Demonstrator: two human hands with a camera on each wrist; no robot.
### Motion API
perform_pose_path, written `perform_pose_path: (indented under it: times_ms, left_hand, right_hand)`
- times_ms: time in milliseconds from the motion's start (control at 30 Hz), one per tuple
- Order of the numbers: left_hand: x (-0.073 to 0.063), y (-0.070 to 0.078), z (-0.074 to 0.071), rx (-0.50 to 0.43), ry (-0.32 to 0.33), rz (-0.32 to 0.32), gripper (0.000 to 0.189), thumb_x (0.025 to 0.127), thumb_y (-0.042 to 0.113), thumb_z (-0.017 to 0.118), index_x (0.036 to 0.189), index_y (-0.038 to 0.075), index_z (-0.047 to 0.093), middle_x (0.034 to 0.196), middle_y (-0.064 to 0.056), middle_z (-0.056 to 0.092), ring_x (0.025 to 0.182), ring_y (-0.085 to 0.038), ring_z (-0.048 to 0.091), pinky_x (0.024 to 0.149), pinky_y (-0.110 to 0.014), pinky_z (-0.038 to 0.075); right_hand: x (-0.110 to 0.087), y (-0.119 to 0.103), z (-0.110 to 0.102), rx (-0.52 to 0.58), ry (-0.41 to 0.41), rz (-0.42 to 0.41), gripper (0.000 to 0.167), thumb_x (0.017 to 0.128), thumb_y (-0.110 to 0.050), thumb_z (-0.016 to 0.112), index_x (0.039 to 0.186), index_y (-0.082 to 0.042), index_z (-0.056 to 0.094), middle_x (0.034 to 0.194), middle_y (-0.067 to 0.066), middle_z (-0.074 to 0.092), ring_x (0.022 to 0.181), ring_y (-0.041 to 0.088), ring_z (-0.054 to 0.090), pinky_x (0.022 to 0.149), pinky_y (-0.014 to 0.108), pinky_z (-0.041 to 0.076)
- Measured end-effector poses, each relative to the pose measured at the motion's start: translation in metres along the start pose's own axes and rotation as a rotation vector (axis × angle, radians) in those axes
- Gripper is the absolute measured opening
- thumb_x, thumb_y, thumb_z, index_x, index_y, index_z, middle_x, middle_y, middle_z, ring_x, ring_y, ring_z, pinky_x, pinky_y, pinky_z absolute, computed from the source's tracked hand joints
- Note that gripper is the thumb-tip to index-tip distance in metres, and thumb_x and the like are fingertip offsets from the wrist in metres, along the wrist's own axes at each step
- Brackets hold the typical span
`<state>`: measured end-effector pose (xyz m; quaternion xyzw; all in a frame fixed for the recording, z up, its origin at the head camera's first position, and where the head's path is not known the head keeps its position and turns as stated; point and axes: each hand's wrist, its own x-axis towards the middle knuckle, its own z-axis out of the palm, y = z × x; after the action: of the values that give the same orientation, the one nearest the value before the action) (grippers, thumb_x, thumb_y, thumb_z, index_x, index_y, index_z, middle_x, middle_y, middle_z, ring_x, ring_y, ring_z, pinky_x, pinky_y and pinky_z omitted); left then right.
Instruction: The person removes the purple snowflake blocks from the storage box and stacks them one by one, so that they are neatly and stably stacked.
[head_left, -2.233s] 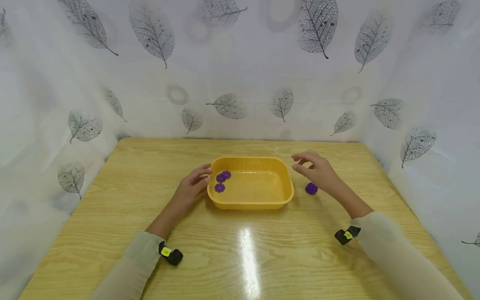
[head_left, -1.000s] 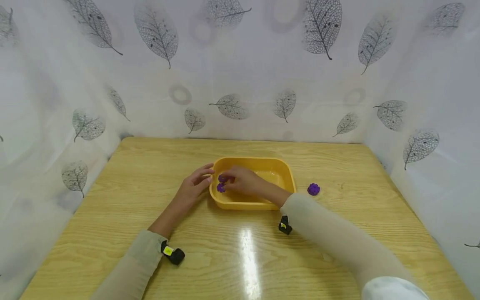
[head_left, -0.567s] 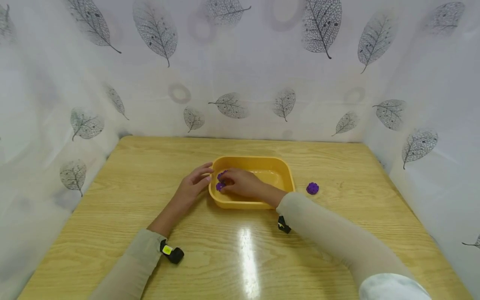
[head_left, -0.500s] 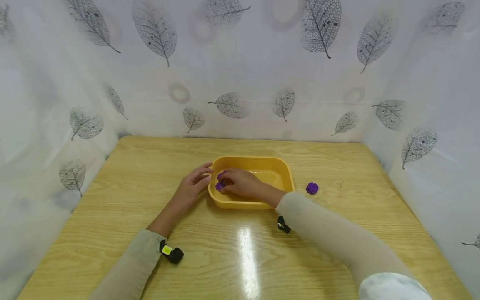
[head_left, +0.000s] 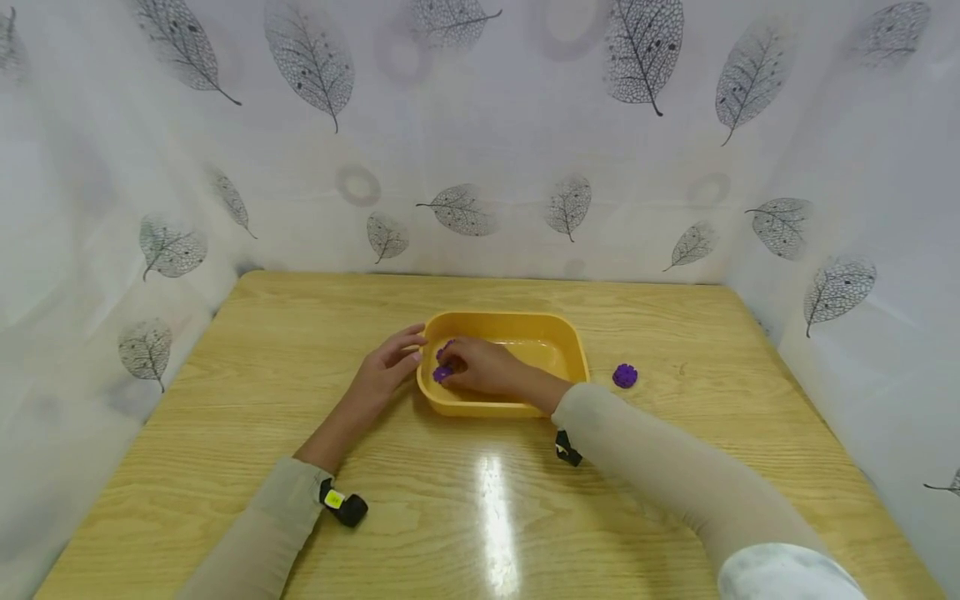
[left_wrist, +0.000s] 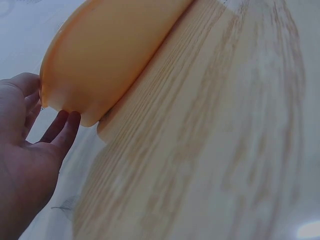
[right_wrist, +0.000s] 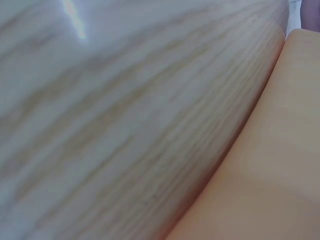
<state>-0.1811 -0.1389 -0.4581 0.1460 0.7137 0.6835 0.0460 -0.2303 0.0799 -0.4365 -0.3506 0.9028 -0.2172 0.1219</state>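
Observation:
A yellow plastic basin (head_left: 543, 354) stands on the wooden table. My right hand (head_left: 487, 367) reaches into its left end, thumb and fingers curled down at the purple flower-shaped pieces (head_left: 442, 375), pinching at one of them; the hand partly hides them. Fingertips of my left hand (head_left: 378, 373) touch the basin's left end, the fingers relaxed. In the left wrist view these fingertips (left_wrist: 74, 120) lie against the outer wall of the basin (left_wrist: 100, 55). The right wrist view holds only the basin's outside wall (right_wrist: 265, 165) and tabletop, without the right hand's fingers.
A small purple clump of flower-shaped pieces (head_left: 625, 376) sits on the wooden table (head_left: 420, 500) to the right of the basin, beyond the right forearm. A white curtain with leaf prints (head_left: 480, 108) hangs behind the table and along both sides.
My right hand has gone from above the purple clump, over the basin's right side, to the flower pieces at its left end, and stays there. The left hand keeps its place.

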Motion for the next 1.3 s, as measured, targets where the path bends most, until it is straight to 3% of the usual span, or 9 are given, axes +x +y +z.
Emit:
perform_pose_path:
  times_ms: [367,567,1300]
  left_hand:
    - [-0.0013,0.0032,0.0007,-0.022,0.005,-0.01,0.037,0.104,0.015,0.056,0.133,-0.007,0.054,0.161,-0.009,0.036,0.135,-0.04,0.05,0.097,-0.017,0.053]
    - [0.0005,-0.0024,-0.0013,-0.02,0.01,-0.015,0.037,0.104,0.018,0.057,0.134,-0.006,0.055,0.161,-0.009,0.037,0.135,-0.04,0.05,0.097,-0.018,0.054]
    - [0.0016,-0.0034,-0.0008,-0.017,0.0,-0.005,0.037,0.105,0.016,0.055,0.134,-0.007,0.054,0.162,-0.01,0.035,0.136,-0.041,0.049,0.097,-0.019,0.054]
  right_hand:
    - [-0.0009,-0.0004,0.0002,0.026,0.005,0.001,0.035,0.093,-0.029,0.073,0.123,-0.012,0.065,0.118,-0.001,0.07,0.106,0.012,0.065,0.095,0.028,0.055]
    - [-0.001,-0.0009,0.0001,0.038,0.006,-0.003,0.036,0.094,-0.027,0.072,0.126,-0.013,0.065,0.114,-0.002,0.07,0.1,0.01,0.064,0.09,0.027,0.056]
    - [-0.0032,-0.0016,-0.0031,-0.089,-0.004,0.009,0.038,0.095,-0.036,0.071,0.128,-0.019,0.067,0.128,0.001,0.063,0.11,0.014,0.061,0.094,0.033,0.054]
